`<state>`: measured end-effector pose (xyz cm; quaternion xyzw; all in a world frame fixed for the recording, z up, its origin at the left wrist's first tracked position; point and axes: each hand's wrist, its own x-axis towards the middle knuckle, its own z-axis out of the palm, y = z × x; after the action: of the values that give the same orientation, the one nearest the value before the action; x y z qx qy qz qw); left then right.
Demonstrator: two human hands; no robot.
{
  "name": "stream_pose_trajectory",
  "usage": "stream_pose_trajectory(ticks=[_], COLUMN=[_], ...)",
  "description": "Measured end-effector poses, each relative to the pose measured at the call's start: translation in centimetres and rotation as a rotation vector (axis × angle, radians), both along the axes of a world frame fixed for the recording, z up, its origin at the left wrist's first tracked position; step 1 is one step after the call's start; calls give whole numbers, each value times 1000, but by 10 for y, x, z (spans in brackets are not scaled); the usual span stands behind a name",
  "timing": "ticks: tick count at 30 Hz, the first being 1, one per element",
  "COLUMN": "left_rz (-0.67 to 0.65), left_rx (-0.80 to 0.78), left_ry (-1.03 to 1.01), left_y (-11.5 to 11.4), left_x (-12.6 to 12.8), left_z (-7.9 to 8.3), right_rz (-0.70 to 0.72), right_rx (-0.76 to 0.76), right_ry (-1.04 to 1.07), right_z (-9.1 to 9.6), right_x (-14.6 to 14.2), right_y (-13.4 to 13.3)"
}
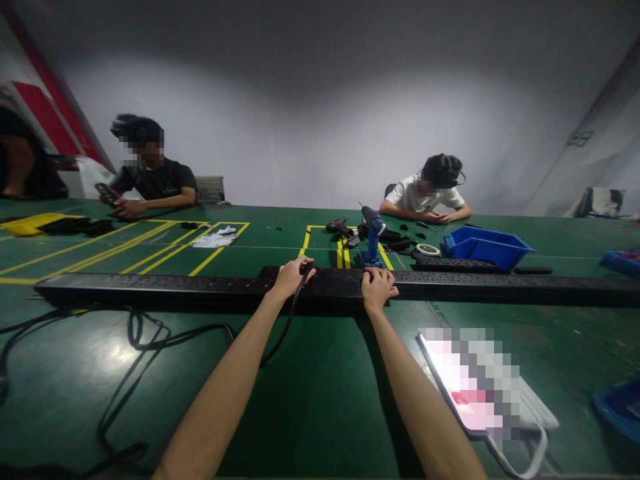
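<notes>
A long black power strip (330,288) with rows of sockets and small red marks lies across the green table. My left hand (291,277) is closed round the plug end of a black cable (287,325) at the strip's top face; whether the plug is in a socket I cannot tell. The cable hangs down over the near side of the strip. My right hand (379,289) grips the strip to the right of the middle, fingers bent over its top. Just behind that hand a blue cordless drill (371,237) stands upright.
Black cable loops (145,340) lie at the left. A lit phone (463,400) with a white cord sits at the near right. Beyond the strip are a blue bin (485,248), a tape roll (428,250) and white gloves (215,238). Two people sit across the table.
</notes>
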<state>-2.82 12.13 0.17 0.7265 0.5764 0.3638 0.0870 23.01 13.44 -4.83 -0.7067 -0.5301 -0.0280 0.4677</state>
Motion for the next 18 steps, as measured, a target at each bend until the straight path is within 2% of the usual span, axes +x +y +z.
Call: stream_pose_trajectory(ticks=[9, 18], left_rz=[33, 8], left_rx=[-1, 17], left_ry=[71, 92], left_y=[1, -3], left_x=[1, 2], left_z=[-1, 0], right_rz=[2, 0], right_rx=[-6, -2], right_ry=[-2, 1], right_z=[1, 1], right_x=[0, 0], right_y=[0, -1])
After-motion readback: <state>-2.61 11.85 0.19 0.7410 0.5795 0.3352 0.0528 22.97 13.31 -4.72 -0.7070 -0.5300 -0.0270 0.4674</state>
